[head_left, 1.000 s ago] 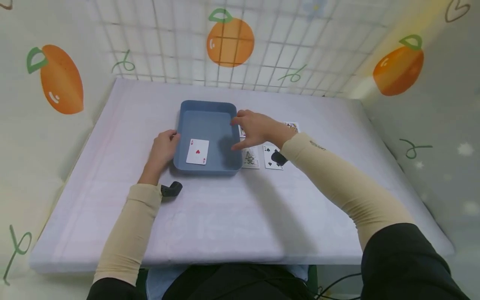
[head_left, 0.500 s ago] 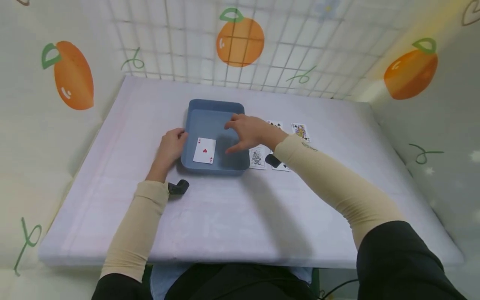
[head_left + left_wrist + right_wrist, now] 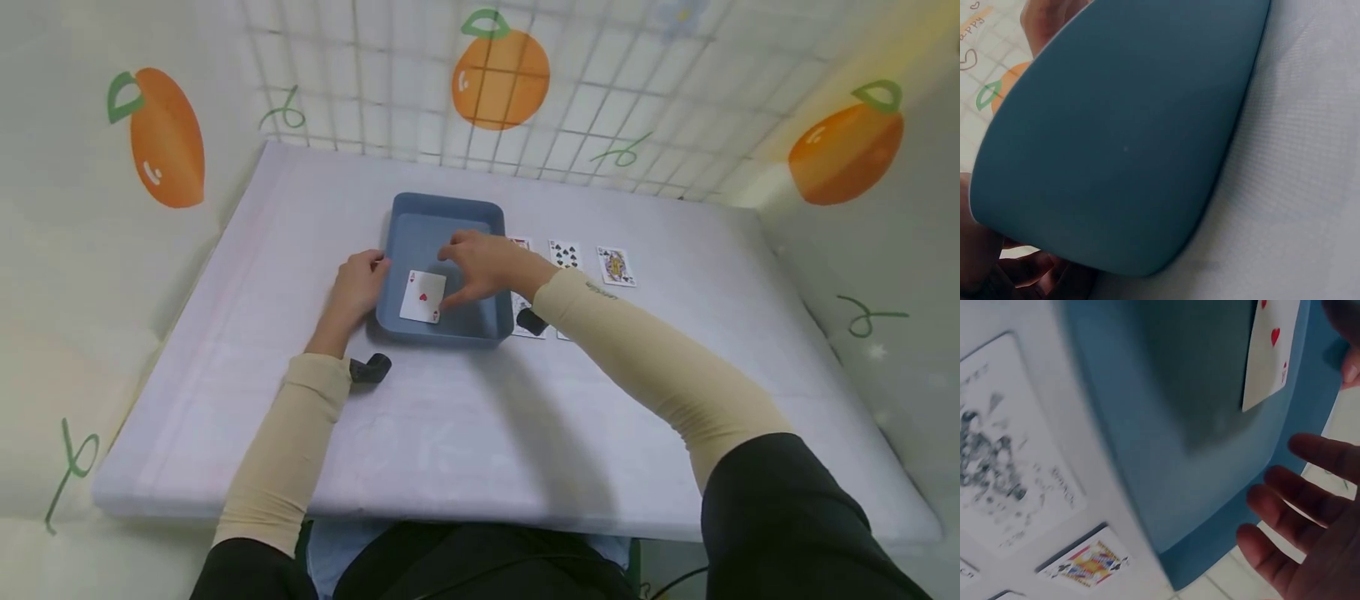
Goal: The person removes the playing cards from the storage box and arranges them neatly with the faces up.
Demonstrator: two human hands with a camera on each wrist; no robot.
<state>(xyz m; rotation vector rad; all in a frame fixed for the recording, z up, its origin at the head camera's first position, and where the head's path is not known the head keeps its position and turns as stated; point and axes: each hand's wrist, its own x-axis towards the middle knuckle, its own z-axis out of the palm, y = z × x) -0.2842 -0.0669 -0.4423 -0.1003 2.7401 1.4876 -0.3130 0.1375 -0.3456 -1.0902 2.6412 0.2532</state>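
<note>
A blue rectangular tray (image 3: 442, 337) stands on the table, with one ace of hearts card (image 3: 423, 297) lying face up inside, in the left front part. My left hand (image 3: 358, 285) grips the tray's left side, thumb at the rim and fingers curled below; in the left wrist view the tray's outer wall (image 3: 1122, 125) fills most of the picture. Over the tray reaches my right hand (image 3: 480, 265), fingers spread and nothing between them. Its thumb tip overlaps the card's right edge in the head view. The right wrist view shows its fingers (image 3: 1285, 519) apart and loosely extended.
Several playing cards lie to the tray's right: a joker (image 3: 1004, 456), a spade card (image 3: 565, 253) and a face card (image 3: 617, 267), some partly hidden by the right forearm. White cloth covers the table (image 3: 420, 442). A grid-patterned backdrop (image 3: 645, 108) rises behind it.
My right hand has moved left from the tray's right rim to over its inside, near the ace of hearts. The head view has shifted slightly; my left hand stays at the tray.
</note>
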